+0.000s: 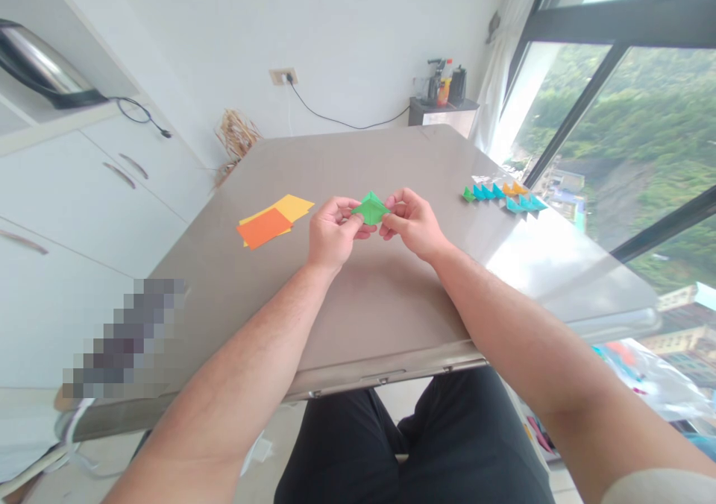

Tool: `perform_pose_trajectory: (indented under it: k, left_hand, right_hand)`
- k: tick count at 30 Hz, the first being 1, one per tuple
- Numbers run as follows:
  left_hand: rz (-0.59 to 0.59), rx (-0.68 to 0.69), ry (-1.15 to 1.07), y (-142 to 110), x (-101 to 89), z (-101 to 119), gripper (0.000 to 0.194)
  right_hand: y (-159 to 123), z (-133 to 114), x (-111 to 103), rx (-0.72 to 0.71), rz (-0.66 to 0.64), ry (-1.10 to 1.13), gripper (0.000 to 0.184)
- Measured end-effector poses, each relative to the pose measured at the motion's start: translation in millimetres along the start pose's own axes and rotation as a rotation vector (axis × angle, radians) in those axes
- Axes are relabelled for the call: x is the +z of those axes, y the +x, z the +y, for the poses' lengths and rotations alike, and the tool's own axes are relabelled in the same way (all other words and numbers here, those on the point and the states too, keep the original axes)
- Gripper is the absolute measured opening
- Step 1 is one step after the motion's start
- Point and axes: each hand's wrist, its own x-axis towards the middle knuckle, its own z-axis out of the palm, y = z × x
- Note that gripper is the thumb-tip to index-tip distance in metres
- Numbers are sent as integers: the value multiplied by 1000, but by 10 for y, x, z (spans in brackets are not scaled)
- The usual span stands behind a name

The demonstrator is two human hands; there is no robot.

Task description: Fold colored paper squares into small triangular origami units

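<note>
A green folded paper (371, 209), diamond-shaped with visible creases, is held up over the middle of the table. My left hand (336, 228) pinches its left corner, thumb in front and fingers behind. At the right corner, the thumb and fingertips of my right hand (412, 222) are closed on the same paper. Left of my hands lies a loose stack of yellow paper sheets (295, 206) with an orange sheet (265, 228) on top. Small folded paper boats in blue (488, 191), orange (514, 189) and green (468, 194) stand in rows to the right.
The grey table (358, 161) reaches toward the white wall, with its front edge by my legs. A pixelated patch (126, 336) covers something at the left edge. Large windows (615, 116) flank the right side; a kettle (48, 64) stands on the left cabinet.
</note>
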Motion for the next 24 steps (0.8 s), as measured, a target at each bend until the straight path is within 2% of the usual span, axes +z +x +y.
perform_pose_trajectory:
  k: [14, 24]
  left_hand:
    - [-15, 12, 42, 15, -20, -2, 20]
    - [-38, 18, 40, 6, -16, -25, 23]
  right_hand:
    - [29, 75, 5, -94, 77, -91, 18]
    - [-22, -20, -3, -100, 21, -95, 28]
